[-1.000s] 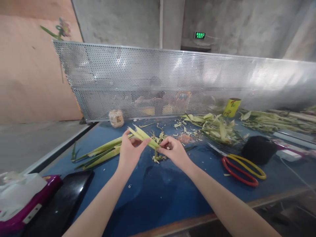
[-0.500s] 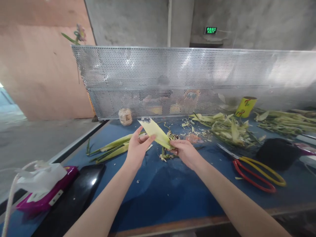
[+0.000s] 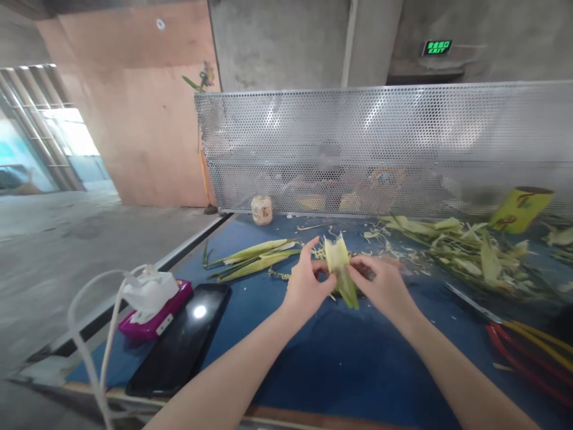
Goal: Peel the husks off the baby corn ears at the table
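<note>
you are holding a pale green leaf strip between both hands, just above the blue counter. your left hand is pinching the strip's left edge, its fingers closing against the thumb with the leaf caught between them. your right hand is gripping the opposite edge, its fingers curling tight onto the leaf. the strip is standing nearly upright, its ragged pale end pointing up and its greener end pointing down toward the counter.

a bundle of green stalks is lying on the counter just beyond your left hand. a black phone is lying near the counter's near left edge, with a purple case sitting just beside it and a white cable looping past. a pile of leaf trimmings is spreading out to your right, and red and yellow scissors are lying nearer to you. a small jar is standing against the perforated metal screen.
</note>
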Demonstrator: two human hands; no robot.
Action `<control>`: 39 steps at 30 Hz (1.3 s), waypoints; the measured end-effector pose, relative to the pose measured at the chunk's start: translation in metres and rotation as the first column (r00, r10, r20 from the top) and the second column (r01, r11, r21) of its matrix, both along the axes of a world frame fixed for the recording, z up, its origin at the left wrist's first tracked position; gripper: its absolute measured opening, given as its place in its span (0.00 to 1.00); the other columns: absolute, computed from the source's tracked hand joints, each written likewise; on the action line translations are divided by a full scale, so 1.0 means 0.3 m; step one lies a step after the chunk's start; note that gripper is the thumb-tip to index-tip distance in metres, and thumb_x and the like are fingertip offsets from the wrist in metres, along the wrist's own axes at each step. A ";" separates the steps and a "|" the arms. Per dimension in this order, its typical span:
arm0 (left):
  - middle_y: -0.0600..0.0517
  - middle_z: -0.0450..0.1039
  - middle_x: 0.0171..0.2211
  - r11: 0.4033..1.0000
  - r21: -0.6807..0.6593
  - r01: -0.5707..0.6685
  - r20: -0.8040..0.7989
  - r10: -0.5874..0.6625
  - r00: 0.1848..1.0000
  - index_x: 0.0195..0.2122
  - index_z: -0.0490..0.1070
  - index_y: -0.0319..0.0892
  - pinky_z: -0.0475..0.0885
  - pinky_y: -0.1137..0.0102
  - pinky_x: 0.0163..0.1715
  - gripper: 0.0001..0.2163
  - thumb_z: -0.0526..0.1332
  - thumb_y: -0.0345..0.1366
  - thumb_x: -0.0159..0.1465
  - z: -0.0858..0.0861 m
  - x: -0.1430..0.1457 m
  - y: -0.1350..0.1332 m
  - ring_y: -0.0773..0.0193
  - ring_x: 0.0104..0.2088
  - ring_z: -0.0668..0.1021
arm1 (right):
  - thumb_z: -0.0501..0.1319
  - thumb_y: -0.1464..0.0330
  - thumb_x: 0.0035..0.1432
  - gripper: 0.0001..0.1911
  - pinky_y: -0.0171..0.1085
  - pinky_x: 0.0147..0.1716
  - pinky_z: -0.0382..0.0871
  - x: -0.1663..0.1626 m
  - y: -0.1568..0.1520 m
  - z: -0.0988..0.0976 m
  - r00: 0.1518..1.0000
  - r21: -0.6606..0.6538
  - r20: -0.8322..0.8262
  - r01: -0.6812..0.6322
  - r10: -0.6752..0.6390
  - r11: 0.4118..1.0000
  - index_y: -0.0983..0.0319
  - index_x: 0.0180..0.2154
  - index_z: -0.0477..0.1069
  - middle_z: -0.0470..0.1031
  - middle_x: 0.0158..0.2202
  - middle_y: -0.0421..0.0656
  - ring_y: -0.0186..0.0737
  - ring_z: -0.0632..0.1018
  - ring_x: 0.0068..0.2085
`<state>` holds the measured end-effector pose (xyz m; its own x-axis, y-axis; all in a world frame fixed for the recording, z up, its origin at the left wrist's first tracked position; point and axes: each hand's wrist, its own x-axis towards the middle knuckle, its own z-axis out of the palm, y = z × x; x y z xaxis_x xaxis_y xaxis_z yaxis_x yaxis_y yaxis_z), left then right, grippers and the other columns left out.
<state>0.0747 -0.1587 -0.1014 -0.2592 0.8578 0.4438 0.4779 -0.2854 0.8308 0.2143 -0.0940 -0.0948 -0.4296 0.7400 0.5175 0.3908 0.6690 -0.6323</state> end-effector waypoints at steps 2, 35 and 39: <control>0.55 0.71 0.25 0.999 -0.010 0.047 -0.009 -0.047 0.999 0.56 0.47 0.41 0.64 0.72 0.27 0.31 0.57 0.32 0.52 -0.006 0.003 -0.003 0.69 0.23 0.68 | 0.53 0.64 0.49 0.09 0.34 0.27 0.62 0.007 0.011 0.000 1.000 -0.045 0.017 0.027 -0.027 0.999 0.62 0.26 0.68 0.72 0.24 0.42 0.38 0.71 0.27; 0.52 0.72 0.24 0.803 0.011 -0.596 0.376 0.549 0.746 0.44 0.59 0.36 0.71 0.69 0.33 0.21 0.62 0.27 0.48 0.089 -0.311 0.027 0.65 0.27 0.76 | 0.52 0.69 0.43 0.09 0.29 0.14 0.43 -0.030 0.100 -0.016 0.990 -0.693 -0.136 -0.068 -0.037 0.718 0.63 0.15 0.58 0.57 0.12 0.34 0.25 0.54 0.13; 0.53 0.71 0.25 0.761 0.095 -0.642 0.434 0.549 0.714 0.43 0.58 0.38 0.71 0.70 0.32 0.20 0.61 0.26 0.50 0.089 -0.314 0.030 0.69 0.25 0.75 | 0.53 0.71 0.44 0.09 0.27 0.13 0.41 -0.079 0.110 0.011 0.985 -0.766 -0.171 -0.141 0.012 0.628 0.63 0.16 0.56 0.53 0.11 0.32 0.23 0.51 0.12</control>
